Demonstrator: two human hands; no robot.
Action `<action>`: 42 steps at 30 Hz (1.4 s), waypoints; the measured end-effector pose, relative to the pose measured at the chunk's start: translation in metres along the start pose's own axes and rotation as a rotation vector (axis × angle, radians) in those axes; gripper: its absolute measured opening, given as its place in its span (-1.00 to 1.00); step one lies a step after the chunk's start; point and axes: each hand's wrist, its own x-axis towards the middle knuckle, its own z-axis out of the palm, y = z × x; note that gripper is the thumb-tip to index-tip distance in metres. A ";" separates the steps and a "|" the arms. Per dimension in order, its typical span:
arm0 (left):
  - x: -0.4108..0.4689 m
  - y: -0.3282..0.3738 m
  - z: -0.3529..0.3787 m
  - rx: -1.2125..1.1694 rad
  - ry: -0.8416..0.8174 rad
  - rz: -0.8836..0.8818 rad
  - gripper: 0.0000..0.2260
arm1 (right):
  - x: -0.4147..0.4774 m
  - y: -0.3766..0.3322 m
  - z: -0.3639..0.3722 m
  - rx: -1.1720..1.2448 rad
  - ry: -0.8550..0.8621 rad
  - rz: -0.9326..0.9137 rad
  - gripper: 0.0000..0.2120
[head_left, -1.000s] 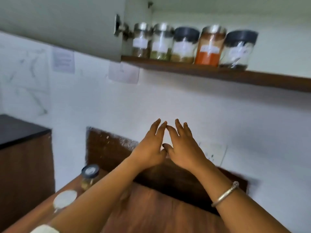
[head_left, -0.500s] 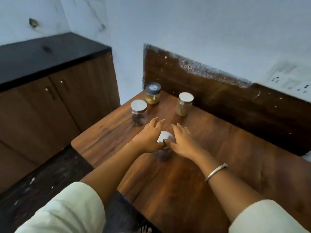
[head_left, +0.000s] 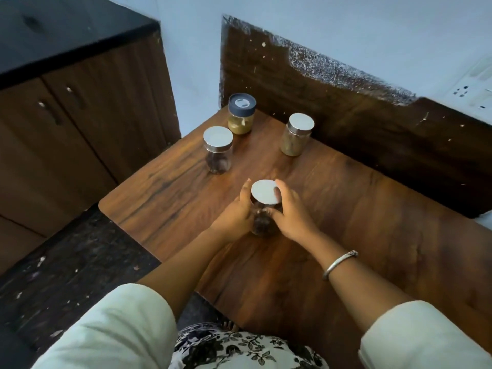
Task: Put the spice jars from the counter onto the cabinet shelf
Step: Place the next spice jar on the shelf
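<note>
Your two hands close around a silver-lidded spice jar (head_left: 264,206) on the wooden counter (head_left: 359,209), the left hand (head_left: 235,214) pressed to one side of the glass and the right hand (head_left: 290,217) to the other, fingers curled along the rim of its flat lid. The jar holds dark contents and stands upright between your palms; whether its base still rests on the wood cannot be told, as your hands cover the lower part.

Beyond that held jar, three more jars stand upright on the counter, none touching another. The dark-filled jar with a silver lid (head_left: 218,150) stands beyond it and to the left, near the counter's left edge. The blue-lidded jar (head_left: 241,113), part filled with a yellow-green powder, stands farther back still, close to the counter's far left corner. The jar of pale brown spice (head_left: 296,135), also silver-lidded, stands beyond the held jar and to the right, just before the dark wooden back panel (head_left: 346,107).

A silver bangle (head_left: 339,264) circles your right wrist, nearer you than the held jar. Pale sleeves (head_left: 111,328) cover both upper arms at the bottom of the view. Left of the held jar, past the counter's edge, a brown cabinet (head_left: 80,123) with a black top stands against the wall.
</note>
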 end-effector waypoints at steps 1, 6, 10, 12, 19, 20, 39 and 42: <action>0.002 0.001 -0.002 -0.030 0.019 0.007 -0.33 | 0.001 -0.001 -0.005 0.063 0.043 0.004 -0.35; 0.011 0.020 -0.011 -0.273 0.116 0.181 -0.22 | 0.003 -0.009 -0.037 0.411 0.197 0.036 -0.35; 0.017 0.043 -0.008 -0.301 0.159 0.307 0.04 | 0.001 -0.020 -0.059 0.449 0.336 0.007 -0.35; 0.021 0.053 -0.007 -0.388 0.162 0.329 0.08 | -0.004 -0.023 -0.067 0.481 0.379 -0.025 -0.41; 0.016 0.078 -0.012 -0.740 0.019 0.299 -0.16 | -0.024 -0.015 -0.086 0.689 0.196 -0.033 -0.41; 0.015 0.081 -0.011 -0.745 -0.002 0.305 -0.22 | -0.026 -0.015 -0.084 0.711 0.161 -0.033 -0.39; -0.007 0.104 -0.013 -0.774 -0.120 0.399 -0.19 | -0.061 -0.003 -0.106 0.875 0.101 -0.097 -0.09; -0.007 0.109 -0.009 -0.746 -0.133 0.402 -0.24 | -0.069 -0.001 -0.110 0.816 0.199 -0.099 -0.12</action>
